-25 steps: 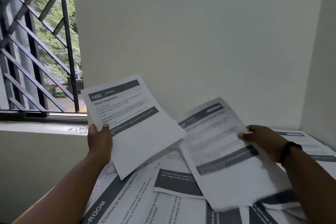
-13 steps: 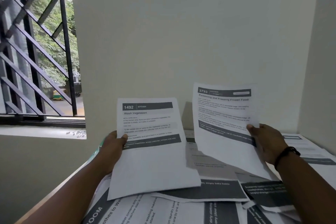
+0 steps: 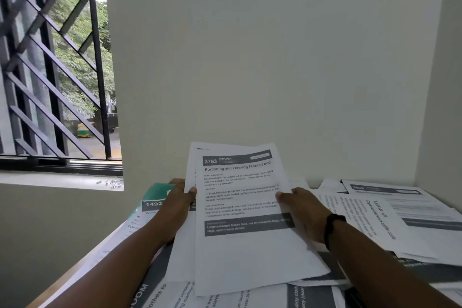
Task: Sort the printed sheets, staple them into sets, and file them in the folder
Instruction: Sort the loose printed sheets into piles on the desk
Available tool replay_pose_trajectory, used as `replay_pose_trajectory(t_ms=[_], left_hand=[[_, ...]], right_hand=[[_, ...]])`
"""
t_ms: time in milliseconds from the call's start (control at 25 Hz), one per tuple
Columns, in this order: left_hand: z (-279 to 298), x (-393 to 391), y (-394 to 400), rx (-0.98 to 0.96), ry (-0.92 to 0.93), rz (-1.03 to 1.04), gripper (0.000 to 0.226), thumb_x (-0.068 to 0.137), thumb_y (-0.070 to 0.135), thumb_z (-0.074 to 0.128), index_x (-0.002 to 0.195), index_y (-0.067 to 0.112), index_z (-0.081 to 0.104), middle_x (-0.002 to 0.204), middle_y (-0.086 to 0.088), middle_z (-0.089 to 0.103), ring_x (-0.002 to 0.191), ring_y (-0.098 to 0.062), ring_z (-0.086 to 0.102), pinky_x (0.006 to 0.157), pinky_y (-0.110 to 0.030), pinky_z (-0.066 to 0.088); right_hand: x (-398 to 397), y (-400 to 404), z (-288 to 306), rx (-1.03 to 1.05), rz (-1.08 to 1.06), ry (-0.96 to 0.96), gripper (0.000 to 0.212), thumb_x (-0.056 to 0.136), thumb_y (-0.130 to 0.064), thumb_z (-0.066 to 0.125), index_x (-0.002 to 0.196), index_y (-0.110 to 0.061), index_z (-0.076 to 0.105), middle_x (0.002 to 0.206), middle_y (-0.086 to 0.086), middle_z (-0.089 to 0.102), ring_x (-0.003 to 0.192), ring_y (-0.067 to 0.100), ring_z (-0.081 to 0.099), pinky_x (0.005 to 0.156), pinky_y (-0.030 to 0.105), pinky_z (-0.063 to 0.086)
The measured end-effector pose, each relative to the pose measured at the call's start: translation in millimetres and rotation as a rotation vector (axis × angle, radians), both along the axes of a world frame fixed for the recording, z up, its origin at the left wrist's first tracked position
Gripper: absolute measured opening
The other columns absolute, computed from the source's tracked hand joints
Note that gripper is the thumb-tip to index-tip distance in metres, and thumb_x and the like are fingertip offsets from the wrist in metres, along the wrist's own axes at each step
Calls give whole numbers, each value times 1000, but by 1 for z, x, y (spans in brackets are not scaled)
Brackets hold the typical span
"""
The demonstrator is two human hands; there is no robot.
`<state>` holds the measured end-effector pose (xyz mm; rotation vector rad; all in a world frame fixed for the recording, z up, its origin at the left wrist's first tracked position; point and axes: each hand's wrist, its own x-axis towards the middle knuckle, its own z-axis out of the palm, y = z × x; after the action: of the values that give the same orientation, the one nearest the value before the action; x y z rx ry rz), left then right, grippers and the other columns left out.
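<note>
Both hands hold the 3793 sheet (image 3: 240,207) w/ another sheet behind it, raised over the counter (image 3: 82,261) pile: left grip (image 3: 178,204) pinches the L edge, right grip (image 3: 303,210) the R edge, long axis pointing away from the person, so squaring edges looks next.

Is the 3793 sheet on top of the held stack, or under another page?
On top. The 3793 sheet faces the camera with its header and text fully readable; another sheet's edges show behind it at left.
</note>
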<state>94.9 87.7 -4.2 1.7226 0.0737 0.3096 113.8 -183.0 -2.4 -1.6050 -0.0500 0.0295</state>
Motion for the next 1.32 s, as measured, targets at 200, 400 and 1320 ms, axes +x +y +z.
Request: replay_pose_trajectory(t_ms=[200, 400, 1320], left_hand=[[2, -8, -2, -200, -59, -92, 42, 102, 43, 40, 105, 12, 68, 97, -13, 75, 88, -36, 72, 81, -54, 57], [0, -9, -10, -118, 8, -149, 29, 91, 7, 64, 117, 12, 53, 107, -12, 72, 88, -29, 73, 75, -42, 59], [23, -4, 52, -545, -125, 464, 31, 97, 10, 50, 128, 14, 47, 112, -7, 58, 95, -28, 60, 84, -41, 51]], right_hand=[[-4, 11, -5, 129, 71, 43, 29, 92, -2, 54, 119, 8, 54, 103, 22, 71, 91, 37, 70, 76, 47, 59], [-3, 16, -10, 249, 9, 32, 35, 84, 5, 59, 119, 8, 53, 107, 26, 69, 93, 42, 69, 84, 62, 51], [-6, -37, 7, -1010, -121, 97, 72, 60, -57, 82, 112, -11, 59, 111, 3, 63, 96, 18, 57, 61, 21, 45]])
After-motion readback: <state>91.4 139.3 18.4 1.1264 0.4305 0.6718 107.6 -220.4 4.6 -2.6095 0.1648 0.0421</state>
